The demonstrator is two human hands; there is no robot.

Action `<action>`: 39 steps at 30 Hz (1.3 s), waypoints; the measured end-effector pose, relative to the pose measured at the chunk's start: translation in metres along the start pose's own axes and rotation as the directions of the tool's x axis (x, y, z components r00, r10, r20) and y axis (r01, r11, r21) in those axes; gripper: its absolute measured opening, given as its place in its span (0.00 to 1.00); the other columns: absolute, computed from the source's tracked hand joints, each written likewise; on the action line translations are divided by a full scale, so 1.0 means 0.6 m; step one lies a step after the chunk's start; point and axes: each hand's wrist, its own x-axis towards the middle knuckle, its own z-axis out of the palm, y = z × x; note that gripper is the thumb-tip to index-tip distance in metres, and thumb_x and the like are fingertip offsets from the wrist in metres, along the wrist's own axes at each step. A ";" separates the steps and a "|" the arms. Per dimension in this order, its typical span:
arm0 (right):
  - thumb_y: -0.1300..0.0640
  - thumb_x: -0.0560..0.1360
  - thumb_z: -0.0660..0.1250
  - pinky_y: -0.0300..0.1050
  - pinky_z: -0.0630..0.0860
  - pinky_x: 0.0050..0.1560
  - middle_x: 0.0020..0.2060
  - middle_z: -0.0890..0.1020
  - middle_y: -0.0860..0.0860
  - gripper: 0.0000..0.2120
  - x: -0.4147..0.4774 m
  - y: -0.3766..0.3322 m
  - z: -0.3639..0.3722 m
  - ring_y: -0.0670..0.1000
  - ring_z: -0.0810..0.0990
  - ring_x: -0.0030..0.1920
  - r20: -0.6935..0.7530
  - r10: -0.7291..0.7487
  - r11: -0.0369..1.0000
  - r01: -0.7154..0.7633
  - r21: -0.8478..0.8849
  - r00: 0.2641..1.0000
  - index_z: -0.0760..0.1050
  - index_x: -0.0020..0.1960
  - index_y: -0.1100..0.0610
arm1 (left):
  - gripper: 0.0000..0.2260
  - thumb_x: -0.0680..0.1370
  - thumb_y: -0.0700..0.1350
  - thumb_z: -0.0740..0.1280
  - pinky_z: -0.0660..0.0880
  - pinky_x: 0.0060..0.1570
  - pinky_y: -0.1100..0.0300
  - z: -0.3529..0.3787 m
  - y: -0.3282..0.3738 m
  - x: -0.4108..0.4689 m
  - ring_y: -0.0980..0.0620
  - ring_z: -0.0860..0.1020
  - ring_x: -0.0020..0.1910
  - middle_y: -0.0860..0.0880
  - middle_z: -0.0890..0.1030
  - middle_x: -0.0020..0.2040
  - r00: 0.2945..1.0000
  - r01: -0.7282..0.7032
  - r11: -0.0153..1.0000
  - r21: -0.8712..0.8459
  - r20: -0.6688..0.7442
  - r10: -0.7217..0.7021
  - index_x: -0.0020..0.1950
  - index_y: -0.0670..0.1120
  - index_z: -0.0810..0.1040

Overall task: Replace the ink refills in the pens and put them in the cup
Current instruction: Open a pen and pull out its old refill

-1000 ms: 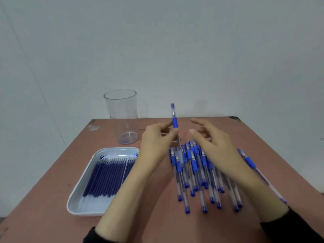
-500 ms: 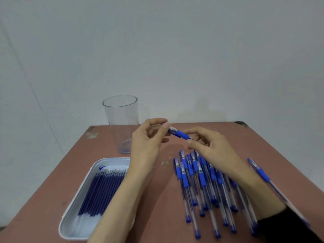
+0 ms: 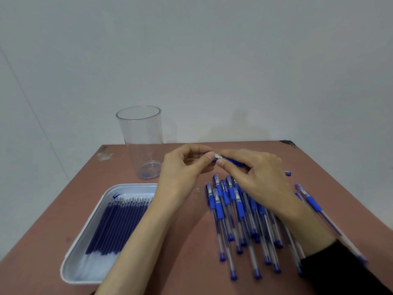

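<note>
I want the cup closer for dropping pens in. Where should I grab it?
Probably around the cup's wall at mid-height, from its right. It stands upright, round and empty. The left hand is just right of it, and the tray lies in front.

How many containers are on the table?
2. The clear cup stands at the far left of the table; the white tray of refills lies nearer, in front of it. No other seems hidden.

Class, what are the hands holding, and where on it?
One blue pen: the left hand pinches its tip end, the right hand grips the blue grip section.
</note>
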 end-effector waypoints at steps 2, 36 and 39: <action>0.38 0.76 0.58 0.49 0.78 0.38 0.40 0.85 0.42 0.18 0.000 -0.001 -0.001 0.43 0.81 0.39 -0.001 -0.012 1.000 0.012 -0.022 1.000 0.81 0.56 0.42 | 0.03 0.73 0.36 0.70 0.79 0.43 0.63 -0.001 0.000 0.000 0.52 0.83 0.40 0.46 0.84 0.40 1.000 0.005 1.000 -0.015 0.004 -0.005 0.44 0.43 0.81; 0.28 0.66 0.53 0.41 0.69 0.44 0.31 0.76 0.42 0.33 -0.001 -0.003 -0.009 0.40 0.73 0.34 0.025 0.207 0.976 -0.205 -0.078 0.978 0.74 0.63 0.43 | 0.06 0.74 0.44 0.71 0.70 0.38 0.77 -0.029 -0.004 0.006 0.64 0.77 0.33 0.55 0.82 0.38 0.986 -0.096 0.765 0.637 -0.044 0.161 0.50 0.49 0.84; 0.29 0.68 0.54 0.40 0.69 0.44 0.32 0.77 0.41 0.30 -0.001 -0.006 -0.009 0.39 0.74 0.34 0.022 0.226 0.973 -0.225 -0.047 0.974 0.75 0.62 0.44 | 0.10 0.75 0.45 0.70 0.71 0.46 0.72 -0.026 -0.019 0.006 0.56 0.80 0.42 0.51 0.84 0.49 0.989 -0.134 0.546 0.827 0.081 0.121 0.55 0.48 0.83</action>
